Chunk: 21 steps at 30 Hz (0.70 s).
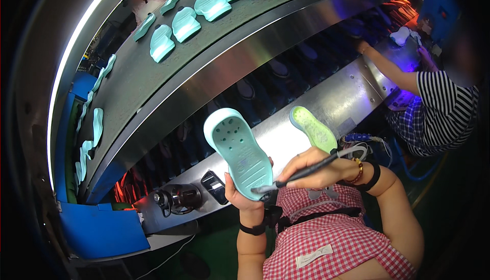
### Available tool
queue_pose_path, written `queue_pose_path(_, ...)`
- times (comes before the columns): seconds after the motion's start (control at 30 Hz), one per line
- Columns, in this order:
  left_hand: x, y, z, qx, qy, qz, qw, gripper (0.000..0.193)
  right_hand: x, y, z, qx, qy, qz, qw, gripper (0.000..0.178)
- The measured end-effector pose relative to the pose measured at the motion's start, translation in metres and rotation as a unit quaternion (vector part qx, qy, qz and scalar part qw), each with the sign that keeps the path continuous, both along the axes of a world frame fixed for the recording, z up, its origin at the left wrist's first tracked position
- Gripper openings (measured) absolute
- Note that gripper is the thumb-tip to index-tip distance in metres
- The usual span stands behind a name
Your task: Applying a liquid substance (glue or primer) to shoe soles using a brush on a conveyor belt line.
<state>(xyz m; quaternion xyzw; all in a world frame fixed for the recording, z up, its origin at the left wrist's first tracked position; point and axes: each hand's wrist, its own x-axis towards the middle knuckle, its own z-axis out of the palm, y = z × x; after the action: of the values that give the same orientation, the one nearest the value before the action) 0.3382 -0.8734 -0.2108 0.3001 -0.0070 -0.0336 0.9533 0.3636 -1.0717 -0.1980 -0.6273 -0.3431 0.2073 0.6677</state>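
Observation:
My left hand (239, 194) grips a turquoise clog-shaped shoe part (239, 150) by its narrow end and side, tilted up before me. Several small holes dot its broad toe area, and ridges cross its lower half. With closed fingers, my right hand (312, 170) holds a brush (319, 164) with a black handle and a pale hose at its back end. The brush tip touches the inside of the narrow end. Just beyond my right hand, a yellow-green shoe sole (315, 129) with a pale rim lies on the steel ledge (275, 133).
A conveyor belt (204, 40) carries several turquoise shoe parts. Beneath it, more soles sit on a dark lower level. A dark jug (186, 198) and a phone-like black object (214, 187) stand left on the ledge. A co-worker in a striped shirt (444, 104) works at right.

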Motion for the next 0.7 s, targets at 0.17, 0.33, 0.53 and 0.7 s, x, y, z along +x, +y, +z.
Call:
queue_pose_path(0.17, 0.004, 0.014, -0.001, -0.091, 0.087, -0.134, 0.983, 0.055, -0.009, -0.006, 0.006, 0.068, -0.113, 0.095, 0.987, 0.02)
queue_pose_path(0.33, 0.006, 0.006, 0.012, 0.145, 0.191, -0.242, 0.94, 0.044, 0.017, -0.018, 0.003, 0.017, -0.113, 0.137, 0.984, 0.021)
queue_pose_path(0.53, -0.002, 0.005, 0.022, 0.185, 0.261, -0.269, 0.908, 0.042, 0.024, -0.023, 0.006, -0.064, -0.154, 0.207, 0.964, 0.023)
queue_pose_path(0.7, -0.006, 0.011, 0.012, 0.237, 0.272, -0.277, 0.891, 0.042, 0.023, -0.032, 0.022, -0.192, -0.253, 0.244, 0.916, 0.024)
